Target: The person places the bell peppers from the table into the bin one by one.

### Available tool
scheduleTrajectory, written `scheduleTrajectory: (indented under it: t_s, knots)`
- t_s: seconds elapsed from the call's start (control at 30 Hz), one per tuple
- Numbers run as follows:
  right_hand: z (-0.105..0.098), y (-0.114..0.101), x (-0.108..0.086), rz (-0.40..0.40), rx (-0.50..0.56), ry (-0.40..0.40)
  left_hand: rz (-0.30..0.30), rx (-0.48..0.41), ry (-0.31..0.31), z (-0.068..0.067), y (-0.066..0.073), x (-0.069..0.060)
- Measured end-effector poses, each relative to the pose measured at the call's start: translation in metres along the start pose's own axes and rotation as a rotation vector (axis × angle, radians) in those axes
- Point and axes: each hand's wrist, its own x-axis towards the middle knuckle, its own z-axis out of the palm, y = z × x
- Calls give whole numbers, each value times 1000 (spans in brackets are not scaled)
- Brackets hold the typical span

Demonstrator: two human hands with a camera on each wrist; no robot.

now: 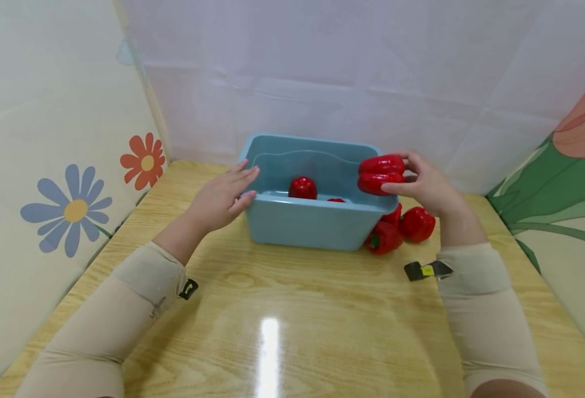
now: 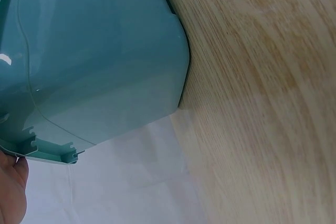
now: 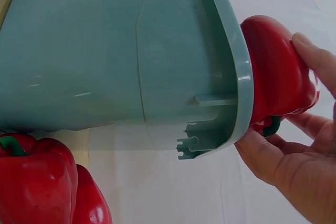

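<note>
Right grip is curled round a red pepper, held right of the frame's centre over a blue bin; the bin's left rim is touched by the left grip, fingers extended.

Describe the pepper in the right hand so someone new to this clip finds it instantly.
On the wooden table stands a blue bin; go to its right end in the head view. There the right hand grips a glossy red pepper. Unlike the peppers inside the bin and the peppers beside it, this one alone is held in a hand.
</note>
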Motion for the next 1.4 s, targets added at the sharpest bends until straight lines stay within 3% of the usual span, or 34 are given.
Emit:
scheduleTrajectory:
  t_s: [0.47, 0.93, 1.4]
  knots:
    - [0, 3, 1, -40, 52, -7, 30, -20, 58, 2, -1, 0]
    - [0, 5, 0, -47, 73, -65, 16, -3, 35, 1, -2, 1]
    - [3, 8, 1, -55, 85, -65, 9, -9, 23, 0, -3, 0]
